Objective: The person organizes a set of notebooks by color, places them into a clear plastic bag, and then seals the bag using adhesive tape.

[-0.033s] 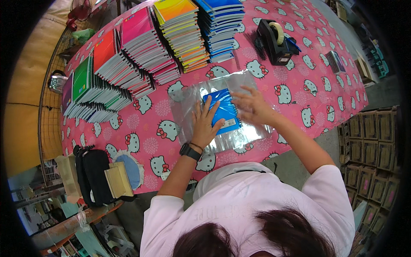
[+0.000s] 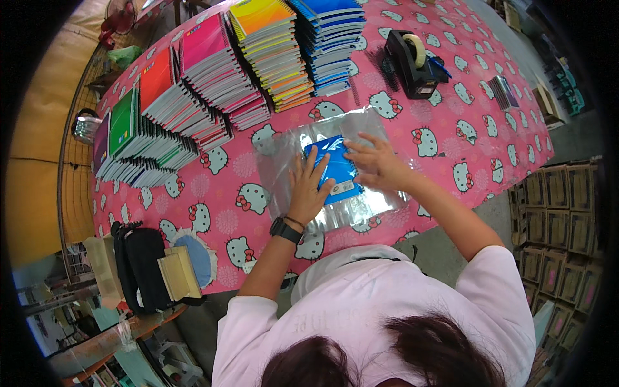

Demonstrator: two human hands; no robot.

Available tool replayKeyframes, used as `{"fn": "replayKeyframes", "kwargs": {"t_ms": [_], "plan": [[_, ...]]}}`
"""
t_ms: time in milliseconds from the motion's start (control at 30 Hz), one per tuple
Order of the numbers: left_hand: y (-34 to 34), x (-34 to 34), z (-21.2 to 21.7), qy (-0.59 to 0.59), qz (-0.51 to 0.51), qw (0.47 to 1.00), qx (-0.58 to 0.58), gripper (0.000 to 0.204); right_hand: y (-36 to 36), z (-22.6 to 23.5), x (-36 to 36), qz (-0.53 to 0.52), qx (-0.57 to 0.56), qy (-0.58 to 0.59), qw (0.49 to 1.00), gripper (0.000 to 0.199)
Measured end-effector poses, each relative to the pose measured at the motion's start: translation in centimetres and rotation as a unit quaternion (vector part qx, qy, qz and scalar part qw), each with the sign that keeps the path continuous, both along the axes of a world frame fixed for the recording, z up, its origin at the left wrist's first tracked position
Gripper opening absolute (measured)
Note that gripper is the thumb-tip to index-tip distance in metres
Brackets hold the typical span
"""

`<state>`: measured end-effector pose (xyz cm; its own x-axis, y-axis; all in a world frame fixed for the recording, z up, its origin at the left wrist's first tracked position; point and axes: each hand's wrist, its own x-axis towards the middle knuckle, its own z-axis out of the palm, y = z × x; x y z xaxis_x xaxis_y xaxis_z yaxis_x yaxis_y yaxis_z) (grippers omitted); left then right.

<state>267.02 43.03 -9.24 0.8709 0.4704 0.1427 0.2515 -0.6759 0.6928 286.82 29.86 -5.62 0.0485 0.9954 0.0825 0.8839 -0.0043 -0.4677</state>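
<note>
A blue spiral notebook (image 2: 340, 169) lies flat in the middle of a clear plastic sheet or bag (image 2: 277, 151) on the table. I cannot tell whether the notebook is on top of the plastic or inside it. My left hand (image 2: 310, 186) rests on the notebook's left side, its fingers stretched and spread. At the spiral edge on the right is my right hand (image 2: 380, 164), fingers apart, with the fingertips over the notebook's upper right part. A pale label shows near the notebook's lower edge.
Stacks of spiral notebooks in green (image 2: 124, 122), red (image 2: 158, 80), pink (image 2: 205, 42), yellow (image 2: 261, 16) and blue (image 2: 329, 8) line the table's far left. A black tape dispenser (image 2: 412, 68) stands at the far right. A black bag (image 2: 145, 264) sits by the left edge. Boxes (image 2: 558, 226) are stacked beyond the table.
My right hand has moved a little to the left, its fingers coming over the notebook's spiral edge. My left hand stays almost where it was.
</note>
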Motion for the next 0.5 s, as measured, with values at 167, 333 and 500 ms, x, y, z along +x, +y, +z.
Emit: {"fn": "replayKeyframes", "kwargs": {"t_ms": [167,333,500], "plan": [[2.3,-0.4,0.5,0.052,-0.084,0.995,-0.026,0.054,0.8,0.5,-1.1,-0.009,-0.041,0.006,0.999,0.080],[0.9,-0.6,-1.4,-0.070,-0.013,0.997,0.017,0.059,2.2,1.1,-1.8,-0.005,-0.098,-0.006,0.995,0.086],[0.1,0.2,-1.5,-0.081,-0.024,0.996,-0.031,0.060,2.0,-1.0,-2.5,-0.038,-0.072,0.040,0.996,0.091]]}}
